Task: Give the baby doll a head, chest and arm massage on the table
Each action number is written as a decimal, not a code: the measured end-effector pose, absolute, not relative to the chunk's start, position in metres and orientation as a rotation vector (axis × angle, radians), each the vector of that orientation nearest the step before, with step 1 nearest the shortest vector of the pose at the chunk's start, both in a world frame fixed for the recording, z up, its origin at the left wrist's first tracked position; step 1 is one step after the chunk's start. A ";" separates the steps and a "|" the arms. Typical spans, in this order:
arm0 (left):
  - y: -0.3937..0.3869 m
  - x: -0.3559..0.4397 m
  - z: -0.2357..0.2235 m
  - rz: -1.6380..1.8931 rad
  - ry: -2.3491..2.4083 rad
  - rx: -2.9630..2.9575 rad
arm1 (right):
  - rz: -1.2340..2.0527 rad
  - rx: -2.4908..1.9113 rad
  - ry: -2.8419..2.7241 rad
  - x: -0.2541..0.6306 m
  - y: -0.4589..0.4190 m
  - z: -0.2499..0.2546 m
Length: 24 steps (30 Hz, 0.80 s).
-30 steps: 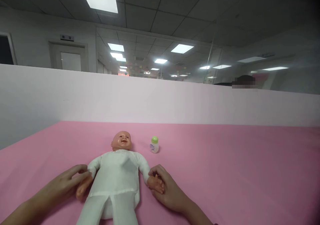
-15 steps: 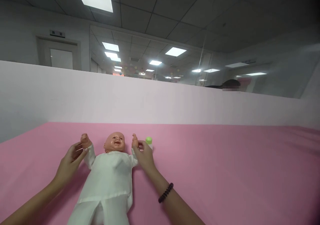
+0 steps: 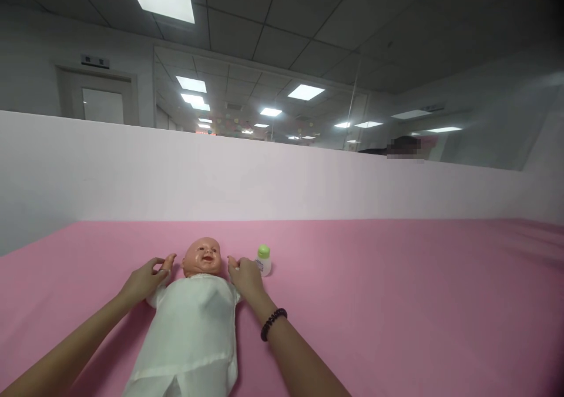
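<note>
A baby doll (image 3: 189, 320) in white clothes lies on its back on the pink surface (image 3: 374, 303), its bald head toward the far side. My left hand (image 3: 145, 279) is closed around the doll's forearm on the left of the picture, near its small hand. On the other side, my right hand (image 3: 249, 279) grips the doll's other forearm, with the doll's fingers showing past mine. Both doll arms are bent up beside its head. Just beyond my right hand stands a small white bottle (image 3: 264, 265) with a green cap, partly covered by that hand.
A white panel (image 3: 273, 180) runs along the far edge of the pink surface. Behind it are a glass partition, a door (image 3: 103, 100) at the left and lit ceiling panels. The top of a person's head (image 3: 404, 145) shows above the panel at the right.
Both my hands have brought the doll's forearms inward and lower, closer to its head. More of the bottle shows now. The view has shifted slightly.
</note>
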<state>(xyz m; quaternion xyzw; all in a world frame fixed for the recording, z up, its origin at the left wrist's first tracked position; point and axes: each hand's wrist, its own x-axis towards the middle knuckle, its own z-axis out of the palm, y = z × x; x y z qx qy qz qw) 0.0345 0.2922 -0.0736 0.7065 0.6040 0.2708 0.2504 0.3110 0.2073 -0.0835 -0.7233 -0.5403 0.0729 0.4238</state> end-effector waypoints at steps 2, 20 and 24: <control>0.298 0.036 -0.074 0.678 1.659 1.942 | 0.173 -1.819 -1.354 0.312 0.209 -0.087; 0.248 0.012 -0.068 1.189 1.543 1.812 | 0.235 -1.431 -1.315 0.312 0.165 -0.058; 0.224 -0.008 -0.072 1.302 1.472 1.951 | 0.241 -1.277 -1.411 0.317 0.127 -0.048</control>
